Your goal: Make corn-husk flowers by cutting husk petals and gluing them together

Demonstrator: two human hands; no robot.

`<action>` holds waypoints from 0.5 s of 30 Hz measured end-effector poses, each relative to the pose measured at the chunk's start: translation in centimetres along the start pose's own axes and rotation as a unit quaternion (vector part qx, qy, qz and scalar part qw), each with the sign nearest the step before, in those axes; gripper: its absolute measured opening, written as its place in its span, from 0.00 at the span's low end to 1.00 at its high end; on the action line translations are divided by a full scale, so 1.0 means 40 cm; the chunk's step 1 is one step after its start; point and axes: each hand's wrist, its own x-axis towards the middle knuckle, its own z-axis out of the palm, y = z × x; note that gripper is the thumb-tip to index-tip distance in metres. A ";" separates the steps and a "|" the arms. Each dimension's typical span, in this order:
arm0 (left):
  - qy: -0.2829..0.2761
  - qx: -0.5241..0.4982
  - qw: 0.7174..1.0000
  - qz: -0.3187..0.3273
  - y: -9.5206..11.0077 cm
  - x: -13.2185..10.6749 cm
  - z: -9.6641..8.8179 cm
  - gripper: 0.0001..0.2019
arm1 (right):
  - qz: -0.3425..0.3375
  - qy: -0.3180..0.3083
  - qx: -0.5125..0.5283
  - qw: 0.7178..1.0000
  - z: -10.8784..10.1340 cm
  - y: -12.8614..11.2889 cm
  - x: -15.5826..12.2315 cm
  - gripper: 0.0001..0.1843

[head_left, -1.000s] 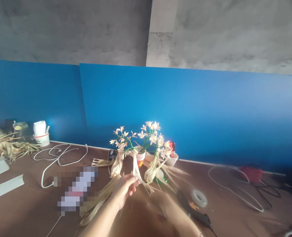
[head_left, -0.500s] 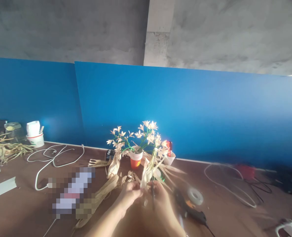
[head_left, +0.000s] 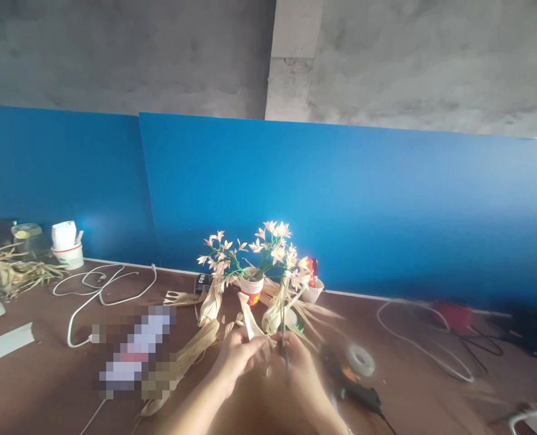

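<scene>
My left hand (head_left: 233,357) is closed, pinching a pale dried husk strip (head_left: 249,318) that sticks up from its fingers. Beside it and touching it, my right hand (head_left: 298,367) is closed round a thin dark tool (head_left: 283,342), blurred, that looks like scissors and points up next to the strip. Both hands are low in the middle of the brown table (head_left: 46,386). Just behind them stands a red-and-white paper cup (head_left: 251,288) of pale husk flowers (head_left: 268,241) on green stems, with loose husks (head_left: 191,350) around it.
A black glue gun (head_left: 359,391) and a tape roll (head_left: 360,360) lie right of my hands. White cables (head_left: 98,290) loop at the left, with a husk pile (head_left: 9,273) and a white cup (head_left: 69,254). More cables (head_left: 432,356) and a red object (head_left: 452,314) lie right. A blue panel (head_left: 386,205) backs the table.
My right hand has come up beside the left with the dark tool. The husk strip dipped, then stands up again between the hands. The view shifted slightly.
</scene>
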 end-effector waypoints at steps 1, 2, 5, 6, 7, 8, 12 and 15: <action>0.021 0.014 1.000 0.014 0.006 0.000 -0.005 0.13 | 0.007 -0.012 -0.001 1.000 -0.002 -0.002 0.000 0.21; 0.042 0.024 0.998 0.028 0.010 0.001 -0.009 0.15 | 0.018 -0.031 -0.003 0.999 -0.003 -0.004 -0.001 0.22; 0.075 -0.004 0.996 0.054 0.017 0.008 -0.020 0.17 | 0.044 -0.119 -0.010 0.992 -0.002 -0.007 -0.006 0.25; 0.080 -0.018 0.995 0.053 0.016 0.010 -0.022 0.17 | 0.044 -0.142 -0.009 0.989 0.000 -0.005 -0.008 0.27; 0.086 -0.030 0.995 0.050 0.015 0.012 -0.022 0.17 | 0.041 -0.160 -0.006 0.986 0.002 -0.003 -0.010 0.28; 0.090 -0.041 0.994 0.048 0.012 0.014 -0.021 0.17 | 0.040 -0.170 -0.002 0.985 0.005 0.000 -0.012 0.30; 0.095 -0.064 0.992 0.056 0.007 0.011 -0.013 0.19 | 0.047 -0.181 0.006 0.982 0.011 0.014 -0.015 0.35; 0.102 -0.057 0.991 0.062 0.013 0.001 -0.005 0.20 | 0.039 -0.189 0.007 0.981 0.011 0.027 -0.012 0.38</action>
